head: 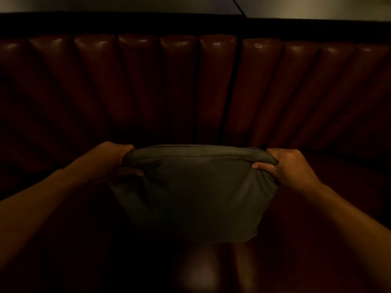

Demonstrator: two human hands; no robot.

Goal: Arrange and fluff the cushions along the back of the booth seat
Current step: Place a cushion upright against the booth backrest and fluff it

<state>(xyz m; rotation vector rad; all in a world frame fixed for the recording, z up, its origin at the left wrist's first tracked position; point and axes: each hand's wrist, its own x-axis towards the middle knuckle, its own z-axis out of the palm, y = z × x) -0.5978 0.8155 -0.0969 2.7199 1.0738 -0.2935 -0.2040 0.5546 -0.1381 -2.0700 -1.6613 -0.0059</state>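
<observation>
A grey-green cushion (194,187) hangs upright in the middle of the view, in front of the booth's dark red channelled backrest (179,85). My left hand (118,161) grips its upper left corner, thumb on the near face. My right hand (283,166) grips the upper right corner the same way. The cushion's lower edge reaches down toward the glossy red seat (203,269); in the dim light I cannot tell whether it touches.
The backrest runs the full width of the view, topped by a dark ledge (190,22) with a pale wall above. No other cushion shows. The scene is very dark, and the seat's sides fade into shadow.
</observation>
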